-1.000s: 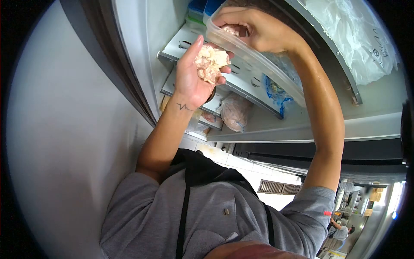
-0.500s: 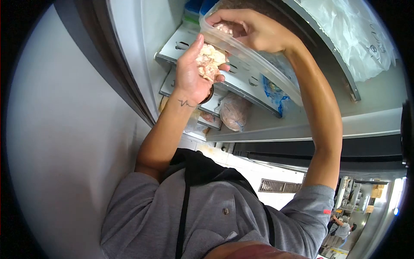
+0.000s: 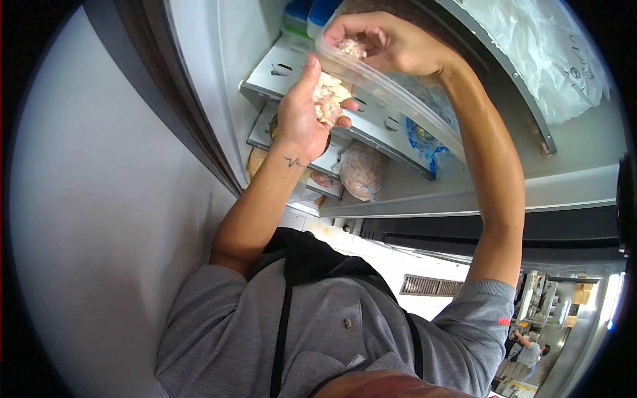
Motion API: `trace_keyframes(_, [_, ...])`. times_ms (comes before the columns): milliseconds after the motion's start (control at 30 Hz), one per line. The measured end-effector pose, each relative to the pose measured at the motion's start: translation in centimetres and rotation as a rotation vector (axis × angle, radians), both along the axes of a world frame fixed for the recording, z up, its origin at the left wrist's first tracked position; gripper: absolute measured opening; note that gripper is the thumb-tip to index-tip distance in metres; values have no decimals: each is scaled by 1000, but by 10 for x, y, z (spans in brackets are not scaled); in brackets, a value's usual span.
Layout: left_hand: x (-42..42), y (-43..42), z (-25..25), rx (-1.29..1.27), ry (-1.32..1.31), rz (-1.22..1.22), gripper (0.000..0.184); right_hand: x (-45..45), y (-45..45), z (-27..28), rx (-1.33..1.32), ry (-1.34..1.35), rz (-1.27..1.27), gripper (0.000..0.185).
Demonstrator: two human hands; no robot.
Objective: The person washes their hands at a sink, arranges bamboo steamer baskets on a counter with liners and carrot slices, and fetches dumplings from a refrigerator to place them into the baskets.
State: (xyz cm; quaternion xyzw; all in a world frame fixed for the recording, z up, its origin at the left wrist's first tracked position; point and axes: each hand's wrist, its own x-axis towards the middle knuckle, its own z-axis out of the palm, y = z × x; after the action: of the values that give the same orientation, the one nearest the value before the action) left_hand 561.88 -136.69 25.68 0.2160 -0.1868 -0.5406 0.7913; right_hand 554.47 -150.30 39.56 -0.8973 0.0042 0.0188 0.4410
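Observation:
My left hand [image 3: 302, 116] is palm up beside the open fridge, its fingers cupped around a clump of pale raw meat [image 3: 330, 96]. At the near end of a long clear plastic container [image 3: 405, 96], my right hand [image 3: 398, 50] reaches in over the rim. Its fingers are curled around small pinkish meat pieces [image 3: 352, 47]. The container sits above a white slotted shelf, and its far contents are partly hidden by my right hand and arm.
Blue-lidded tubs [image 3: 298, 14] stand behind the container. Lower down are a bagged pale item [image 3: 362, 171] and a blue plastic bag [image 3: 424, 142]. A white plastic bag [image 3: 544, 60] lies upper right. The fridge door [image 3: 119, 186] is left. A person [image 3: 527, 351] is far off, lower right.
My left hand has shifted slightly right, closer under the container's edge, still with its meat. My right hand remains in the container, its fingers moving a little over the pieces.

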Motion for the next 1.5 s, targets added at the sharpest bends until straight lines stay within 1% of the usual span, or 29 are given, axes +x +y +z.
trace_keyframes(67, [-2,1,0,22,-29,1,53,1,2,5,2,59,61,36])
trace_keyframes(300, [-14,1,-2,73,-73,-2,54,-3,9,21,-64,199,44,32])
trace_keyframes(367, [-18,-2,-2,56,-74,-9,54,-4,8,23,-183,192,81,30])
trace_keyframes(400, [-19,-2,-2,39,-70,-12,54,-3,5,24,-184,187,76,30])
trace_keyframes(467, [-20,-2,1,44,-76,-12,55,1,-3,25,-278,226,171,29])
trace_keyframes(500, [-20,-2,2,51,-79,-9,55,3,-4,28,-282,222,167,29])
trace_keyframes(567, [-20,-4,4,54,-98,-7,55,7,-6,35,-310,381,170,29])
trace_keyframes(633, [-19,-5,4,66,-110,-11,55,9,-6,37,-343,395,155,30])
trace_keyframes(700, [-18,-5,4,74,-64,7,56,5,-6,36,-374,421,149,31])
trace_keyframes(767, [-18,-4,4,80,-77,2,56,-7,-6,34,-264,243,66,32])
trace_keyframes(833, [-17,-4,4,84,-95,-2,56,-15,-13,35,-249,213,64,32])
trace_keyframes(933, [-18,-3,3,79,-87,-22,56,-30,-20,38,-149,110,62,31])
trace_keyframes(1133, [-20,0,4,71,-87,-55,55,-49,-34,41,148,-91,209,28])
trace_keyframes(1300, [-19,2,3,65,-68,-66,54,-54,-39,34,329,-159,320,26])
trace_keyframes(1500, [-23,5,5,106,-46,-54,53,-66,-39,30,420,-208,357,24])
